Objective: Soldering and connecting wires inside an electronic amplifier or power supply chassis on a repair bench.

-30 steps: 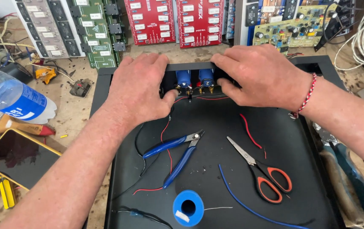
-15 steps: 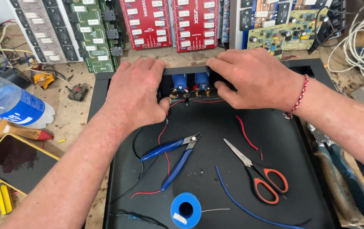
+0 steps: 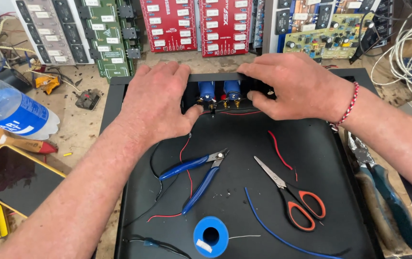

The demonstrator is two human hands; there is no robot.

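Observation:
Both of my hands rest at the far edge of a black metal chassis [image 3: 249, 158]. My left hand [image 3: 158, 98] grips the left side of a small assembly with two blue cylindrical capacitors [image 3: 219, 90], its thumb pressing near the terminals. My right hand [image 3: 294, 86] holds the right side of the same assembly, fingers curled over the chassis rim. Thin red wires [image 3: 237, 113] run under the capacitors. A red and white cord bracelet [image 3: 349, 106] circles my right wrist.
On the chassis lie blue-handled cutters [image 3: 198, 170], orange-handled scissors [image 3: 294, 196], a blue solder spool [image 3: 210, 236] and loose red, black and blue wire pieces. Circuit boards [image 3: 172, 24] line the back. A plastic bottle [image 3: 11, 110] and phone [image 3: 11, 177] sit left, pliers [image 3: 383, 192] right.
My hands have stayed on the capacitor assembly with only small finger shifts. The camera view has drifted slightly.

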